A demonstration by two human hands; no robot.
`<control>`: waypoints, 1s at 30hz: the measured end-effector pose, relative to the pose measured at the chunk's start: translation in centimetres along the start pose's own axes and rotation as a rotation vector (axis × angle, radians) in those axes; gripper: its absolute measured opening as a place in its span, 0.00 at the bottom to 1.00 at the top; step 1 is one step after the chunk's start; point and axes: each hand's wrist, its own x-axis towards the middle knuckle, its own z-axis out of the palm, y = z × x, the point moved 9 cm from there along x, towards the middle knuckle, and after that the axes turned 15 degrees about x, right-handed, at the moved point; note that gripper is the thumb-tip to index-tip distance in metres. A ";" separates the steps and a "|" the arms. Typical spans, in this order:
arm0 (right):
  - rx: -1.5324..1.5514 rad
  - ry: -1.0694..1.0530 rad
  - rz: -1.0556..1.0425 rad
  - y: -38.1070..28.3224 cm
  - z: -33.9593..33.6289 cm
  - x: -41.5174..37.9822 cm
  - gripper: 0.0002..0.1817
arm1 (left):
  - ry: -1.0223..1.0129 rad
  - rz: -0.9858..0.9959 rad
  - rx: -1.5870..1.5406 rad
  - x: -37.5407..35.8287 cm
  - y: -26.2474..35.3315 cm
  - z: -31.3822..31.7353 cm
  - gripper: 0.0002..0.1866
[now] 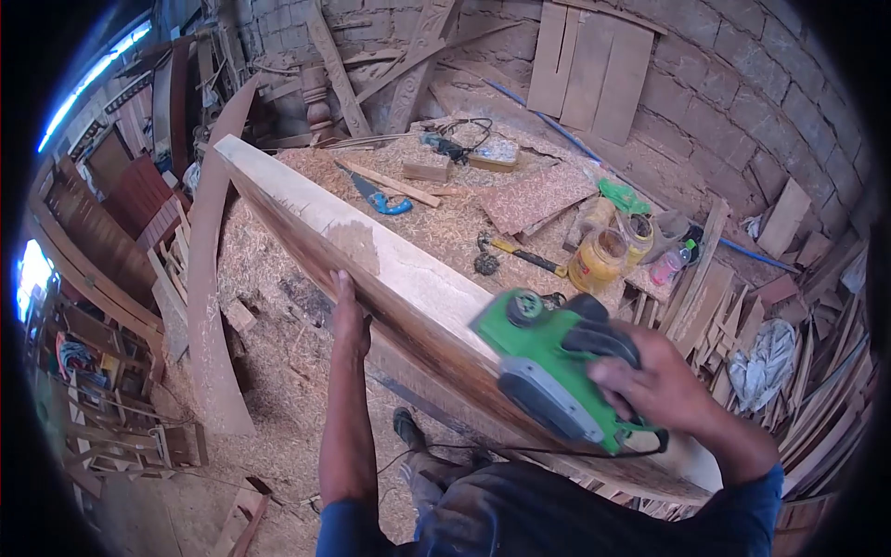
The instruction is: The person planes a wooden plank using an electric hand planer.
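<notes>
One green planer (555, 371) sits on the near right of the long board (408, 288), your right hand (640, 379) closed around its handle; your left hand (347, 314) lies open against the board's near side.

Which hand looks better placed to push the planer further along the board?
Probably the right hand: it grips the planer, while the left hand rests against the board.

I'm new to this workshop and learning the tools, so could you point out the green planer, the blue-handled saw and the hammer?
Green planer (557, 362), head view, on its body.
Blue-handled saw (392, 203), head view, on its handle.
Hammer (526, 255), head view, on its handle.
</notes>
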 end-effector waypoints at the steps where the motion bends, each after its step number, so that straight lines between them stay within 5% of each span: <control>1: -0.002 -0.012 -0.013 -0.7 1.0 2.0 0.24 | -0.011 -0.003 0.005 0.1 -0.2 0.0 0.59; 15: -0.065 -0.103 -0.148 -11.2 16.3 29.9 0.35 | -0.046 0.013 -0.020 -2.6 3.0 0.1 0.55; 21: -0.031 -0.139 -0.218 -15.2 23.0 41.4 0.41 | -0.042 0.059 0.212 -0.7 0.1 -2.3 0.53; 30: 0.000 -0.147 -0.262 -19.6 30.0 52.7 0.41 | -0.154 -0.024 0.067 3.4 -0.7 -8.1 0.45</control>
